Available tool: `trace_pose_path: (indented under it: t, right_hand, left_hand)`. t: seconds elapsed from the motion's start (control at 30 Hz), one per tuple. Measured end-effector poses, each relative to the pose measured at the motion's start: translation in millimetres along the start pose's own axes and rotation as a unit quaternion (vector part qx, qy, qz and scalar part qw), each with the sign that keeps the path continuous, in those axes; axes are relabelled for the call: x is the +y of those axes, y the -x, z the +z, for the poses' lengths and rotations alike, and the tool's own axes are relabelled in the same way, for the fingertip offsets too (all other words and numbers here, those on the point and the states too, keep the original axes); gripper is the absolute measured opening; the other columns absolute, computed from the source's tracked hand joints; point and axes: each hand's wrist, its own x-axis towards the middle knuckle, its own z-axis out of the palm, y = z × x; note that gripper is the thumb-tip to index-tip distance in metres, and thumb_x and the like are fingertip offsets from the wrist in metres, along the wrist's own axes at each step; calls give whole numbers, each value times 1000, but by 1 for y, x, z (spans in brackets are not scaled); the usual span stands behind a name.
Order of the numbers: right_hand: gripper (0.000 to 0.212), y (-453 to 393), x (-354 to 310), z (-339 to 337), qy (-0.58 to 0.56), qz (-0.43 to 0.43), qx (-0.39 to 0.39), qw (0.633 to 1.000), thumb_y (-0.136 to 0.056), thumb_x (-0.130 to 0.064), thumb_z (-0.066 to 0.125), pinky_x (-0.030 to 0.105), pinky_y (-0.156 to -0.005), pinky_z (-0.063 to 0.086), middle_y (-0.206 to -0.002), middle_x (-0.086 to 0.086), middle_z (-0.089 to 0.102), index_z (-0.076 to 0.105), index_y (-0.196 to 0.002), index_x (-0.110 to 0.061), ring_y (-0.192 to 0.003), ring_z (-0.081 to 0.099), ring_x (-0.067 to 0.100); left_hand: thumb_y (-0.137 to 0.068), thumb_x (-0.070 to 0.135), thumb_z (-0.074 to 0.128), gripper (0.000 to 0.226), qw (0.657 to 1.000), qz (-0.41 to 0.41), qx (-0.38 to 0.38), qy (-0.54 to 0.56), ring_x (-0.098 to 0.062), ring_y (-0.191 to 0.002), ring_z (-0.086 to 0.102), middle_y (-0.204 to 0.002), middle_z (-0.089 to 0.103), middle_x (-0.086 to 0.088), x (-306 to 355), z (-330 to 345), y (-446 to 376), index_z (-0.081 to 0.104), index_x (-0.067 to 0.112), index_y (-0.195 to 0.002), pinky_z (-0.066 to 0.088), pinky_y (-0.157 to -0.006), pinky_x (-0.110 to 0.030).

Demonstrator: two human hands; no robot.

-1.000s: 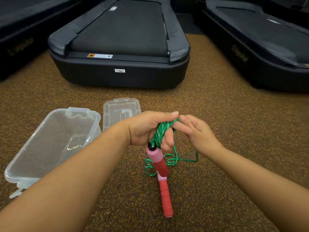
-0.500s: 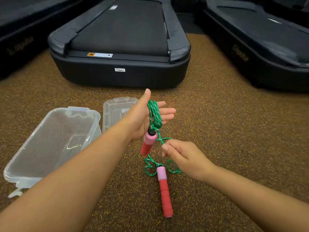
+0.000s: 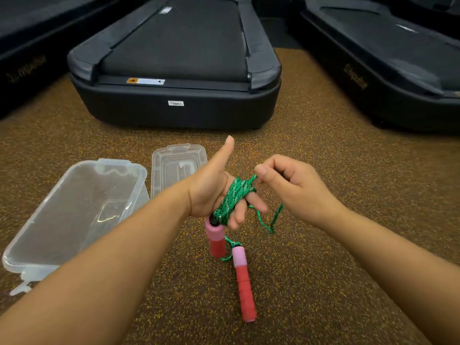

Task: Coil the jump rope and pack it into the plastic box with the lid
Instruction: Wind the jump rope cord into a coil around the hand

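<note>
A big black treadmill [image 3: 174,70] is standing on the speckled brown floor [image 3: 323,170] at the back, with more dark machines at both sides. Nearer, on the left, the clear plastic box [image 3: 74,207] is lying open, and its lid [image 3: 178,165] is lying flat just beside it. The left hand [image 3: 216,190] is holding its thumb up, and the green rope [image 3: 236,195] is wrapped in loops around its fingers [image 3: 256,204], which are lying straight. One pink and red handle [image 3: 216,239] is hanging just under that hand. The right hand [image 3: 291,185] is pinching the rope right beside the loops. A bit of loose rope is hanging down from it to the other handle [image 3: 244,282], which is lying on the floor, pointing toward the person. I think only this short bit is left to wrap, and the box is nearer to the left hand.
</note>
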Motion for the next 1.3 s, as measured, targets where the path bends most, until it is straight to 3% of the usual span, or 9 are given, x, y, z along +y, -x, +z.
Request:
trace_pose_path:
  t: [0.17, 0.3, 0.43, 0.6, 0.7, 0.83, 1.03, 1.13, 1.3]
  right_hand:
    - [27, 6, 18, 13, -42, 68, 5, 997, -96, -31, 51, 18, -56, 34, -55, -21, 52, 57, -72, -20, -55, 45, -4]
    - [32, 20, 31, 29, -96, 116, 7, 989, -99, -33, 43, 26, -50, 30, -52, -12, 43, 54, -70, -25, -49, 36, 3]
    - [32, 36, 39, 43, -115, 141, -20, 983, -101, -30, 39, 28, -47, 28, -54, -6, 39, 54, -72, -27, -48, 34, 9]
    - [29, 45, 37, 57, -41, 132, -54, 989, -101, -28, 40, 22, -54, 33, -54, -12, 53, 55, -75, -30, -51, 43, 0]
    - [26, 45, 31, 61, -19, 117, -80, 990, -101, -26, 41, 26, -54, 35, -52, -15, 53, 57, -80, -28, -49, 44, 0]
    - [23, 44, 24, 60, 12, 109, -103, 989, -100, -27, 44, 33, -57, 39, -54, -12, 53, 62, -91, -18, -53, 46, 2]
    - [18, 39, 12, 53, 34, 79, -118, 989, -97, -31, 49, 37, -64, 47, -59, -8, 56, 64, -88, -28, -59, 52, 6]
    - [19, 39, 6, 49, 18, 46, -120, 992, -94, -34, 50, 28, -58, 42, -56, -15, 55, 65, -83, -30, -56, 49, 2]
    - [22, 25, -7, 38, -83, 25, -75, 993, -92, -30, 48, 30, -63, 44, -57, -20, 55, 62, -77, -22, -64, 48, -5]
  left_hand:
    - [-64, 90, -3, 101, 999, 22, -13, 33, -22, -34, 51, -39, 51, -8, 2, 9, -2, 52, 7, -50, 45, -47, -23]
    - [-61, 92, -2, 93, 995, 53, 6, 88, -19, -33, 41, -35, 42, -4, -2, 9, -1, 43, 11, -48, 40, -48, -23]
    - [-61, 93, 0, 98, 978, 103, 42, 178, -19, -37, 41, -39, 44, -5, -1, 6, 0, 51, 9, -51, 39, -49, -24]
    - [-63, 92, 0, 124, 960, 140, 69, 231, -25, -57, 62, -75, 71, -17, 2, 1, 0, 71, -4, -96, 51, -61, -28]
    - [-63, 92, 2, 127, 957, 143, 96, 236, -30, -92, 70, -115, 67, -23, 4, 0, -1, 56, -4, -125, 53, -85, -35]
    - [-64, 92, 9, 123, 943, 148, 143, 261, -31, -119, 58, -132, 57, -22, 5, 1, -3, 37, 0, -141, 36, -109, -40]
    - [-70, 85, -5, 114, 963, 109, 210, 130, -24, -121, 56, -129, 59, -18, 8, 10, -4, 20, 6, -149, 25, -115, -39]
    - [-72, 82, -12, 111, 970, 81, 225, 48, -24, -120, 56, -128, 60, -19, 6, 9, -7, 16, 8, -150, 28, -109, -36]
    - [-74, 77, -17, 110, 971, 31, 224, -72, -25, -109, 62, -105, 68, -22, 5, 13, 1, 34, 9, -144, 27, -112, -34]
